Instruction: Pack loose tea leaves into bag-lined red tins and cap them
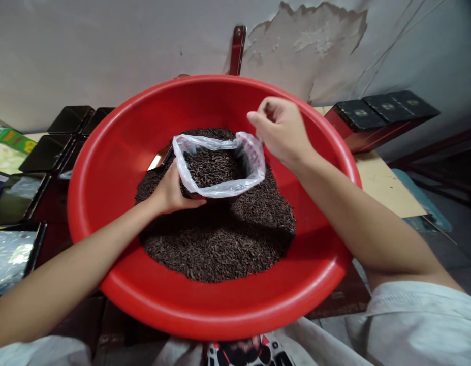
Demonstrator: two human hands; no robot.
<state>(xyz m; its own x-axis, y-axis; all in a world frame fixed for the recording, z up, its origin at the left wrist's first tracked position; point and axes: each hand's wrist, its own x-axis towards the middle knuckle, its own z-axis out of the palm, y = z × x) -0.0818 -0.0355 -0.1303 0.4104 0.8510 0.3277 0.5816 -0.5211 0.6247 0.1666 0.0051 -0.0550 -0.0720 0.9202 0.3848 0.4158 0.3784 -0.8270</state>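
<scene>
My left hand (pixel 174 190) grips the near left corner of a dark box lined with a clear plastic bag (pixel 220 190), whose edge is folded out over the rim. Dark brown tea leaves (pixel 212 168) lie inside the bag. The box is tilted slightly toward me over a heap of loose tea (pixel 220 254) in a big red basin (pixel 105 147). Above the box's right side is my right hand (pixel 283 127), raised with its fingers curled closed. A small dark patch shows inside the curl; I cannot tell whether it is tea or shadow.
Several dark tins (pixel 48 152) stand left of the basin, some with clear plastic in them. A green packet (pixel 14 140) lies at the far left. Black-topped red boxes (pixel 357 114) stand on a pale board (pixel 387 183) at right. Behind is a peeling wall (pixel 144 40).
</scene>
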